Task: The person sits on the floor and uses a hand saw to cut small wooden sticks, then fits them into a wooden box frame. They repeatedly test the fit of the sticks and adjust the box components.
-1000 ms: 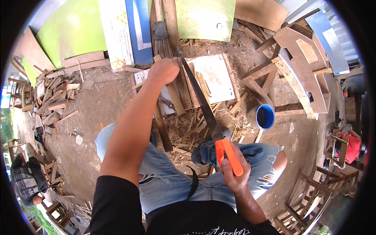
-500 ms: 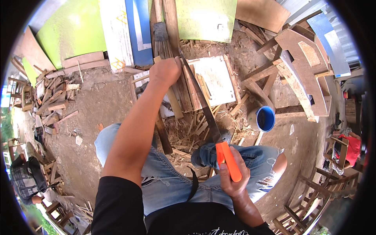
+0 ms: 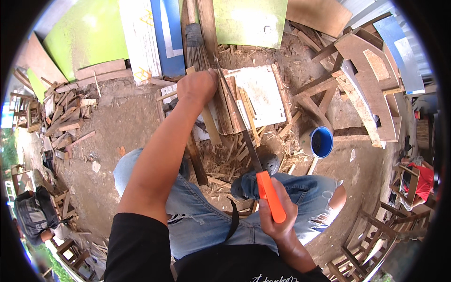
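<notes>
My right hand (image 3: 280,214) is wrapped round the orange handle of a handsaw (image 3: 246,136), just above my right knee. The dark blade slants away to the upper left, and its far end passes close by the knuckles of my left hand (image 3: 198,88). That left hand is closed on a narrow wood strip (image 3: 210,124), whose ends show beyond and below the fist. The strip lies over a low white-topped wooden stand (image 3: 265,91). My fist hides the middle of the strip, and I cannot tell whether the saw teeth touch it.
Thin offcuts (image 3: 246,105) lie on the stand, with wood shavings underneath. A blue bucket (image 3: 321,142) stands to the right, near a wooden frame (image 3: 371,84). A stick broom (image 3: 195,44) leans beyond my left hand. Scrap wood (image 3: 63,115) is heaped at left.
My right hand and the saw handle have shifted slightly left and down, and the blade now appears narrower, turned more edge-on. The left hand keeps its hold on the strip.
</notes>
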A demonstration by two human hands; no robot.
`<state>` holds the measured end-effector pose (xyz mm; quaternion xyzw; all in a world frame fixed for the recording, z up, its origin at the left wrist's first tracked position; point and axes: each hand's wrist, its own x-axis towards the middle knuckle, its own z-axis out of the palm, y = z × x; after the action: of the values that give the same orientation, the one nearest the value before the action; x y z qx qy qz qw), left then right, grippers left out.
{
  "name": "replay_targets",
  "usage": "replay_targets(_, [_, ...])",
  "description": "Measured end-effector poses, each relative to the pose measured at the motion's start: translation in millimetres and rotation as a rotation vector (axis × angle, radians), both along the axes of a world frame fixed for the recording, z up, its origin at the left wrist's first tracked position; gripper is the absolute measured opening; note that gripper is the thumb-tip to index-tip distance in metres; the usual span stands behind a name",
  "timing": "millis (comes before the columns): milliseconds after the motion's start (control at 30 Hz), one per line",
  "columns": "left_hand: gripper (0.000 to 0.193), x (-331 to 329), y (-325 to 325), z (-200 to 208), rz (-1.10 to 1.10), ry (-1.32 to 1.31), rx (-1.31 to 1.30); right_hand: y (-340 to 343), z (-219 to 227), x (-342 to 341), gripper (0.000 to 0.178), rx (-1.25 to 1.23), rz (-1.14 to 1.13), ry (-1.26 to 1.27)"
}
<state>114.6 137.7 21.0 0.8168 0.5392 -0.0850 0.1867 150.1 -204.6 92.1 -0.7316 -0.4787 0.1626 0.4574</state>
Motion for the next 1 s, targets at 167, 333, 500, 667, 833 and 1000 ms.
replay_targets(167, [0.057, 0.7, 0.0, 4.7, 0.028, -0.01, -0.033, 8.8, -9.5, -2.8, 0.051, -0.078, -0.031, 0.111])
replay_targets(333, [0.057, 1.4, 0.0, 1.2, 0.003, 0.004, -0.026, 1.9, -2.2, -1.5, 0.049, 0.033, -0.033, 0.095])
replay_targets(500, [0.057, -1.5, 1.2, -0.8, -0.068, -0.009, 0.029, 44.8, -7.7, 9.6, 0.048, 0.007, -0.032, 0.101])
replay_targets(667, [0.061, -1.7, -2.0, -1.3, 0.003, -0.096, 0.041, 38.7, -17.2, -1.5, 0.05, 0.001, -0.021, 0.146])
replay_targets(833, [0.058, 0.1, -2.7, -5.2, -0.024, 0.024, -0.012, -12.3, -7.3, -3.1, 0.052, 0.047, -0.013, 0.12])
replay_targets(1000, [0.057, -0.3, -2.4, 0.5, -0.034, 0.014, -0.009, 72.7, -23.9, 10.3, 0.049, 0.049, -0.03, 0.149])
